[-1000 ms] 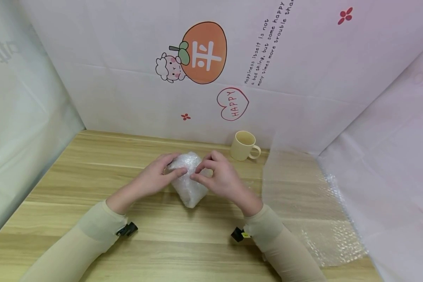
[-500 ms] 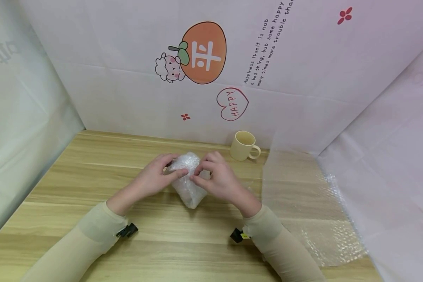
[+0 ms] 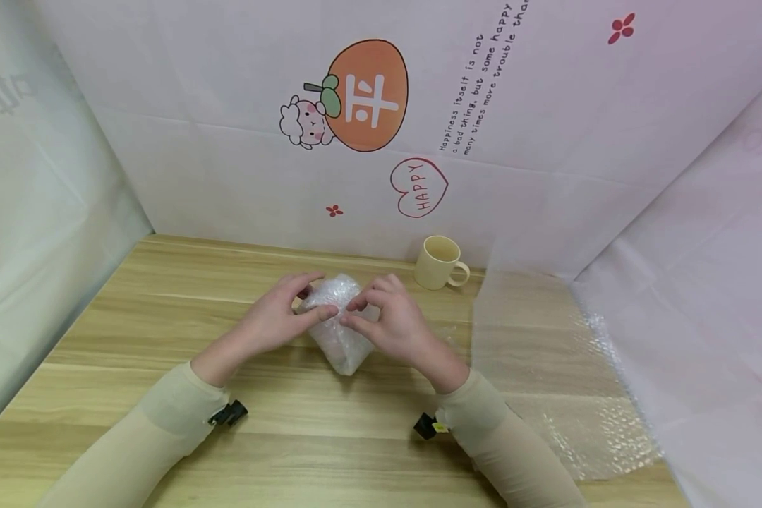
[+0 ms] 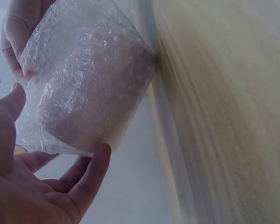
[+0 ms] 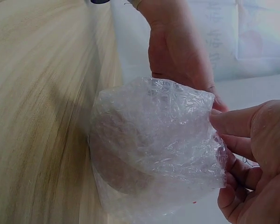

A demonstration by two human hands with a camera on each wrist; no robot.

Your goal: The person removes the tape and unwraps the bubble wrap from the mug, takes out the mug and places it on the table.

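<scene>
A bundle wrapped in clear bubble wrap lies on the wooden table, held between both hands. My left hand grips its left side, thumb on top and fingers round the far end. My right hand pinches the wrap on top with thumb and fingertips. In the left wrist view the bundle shows a brownish round thing inside, with my thumb and a finger on it. In the right wrist view the right fingers pinch the loose wrap of the bundle.
A pale yellow cup stands behind the hands near the back wall. A large loose sheet of bubble wrap covers the table's right side. Printed white cloth walls close in the back and both sides.
My left fingers have straightened a little over the bundle's far end. My right hand has edged slightly left and nearer. The bundle has barely moved.
</scene>
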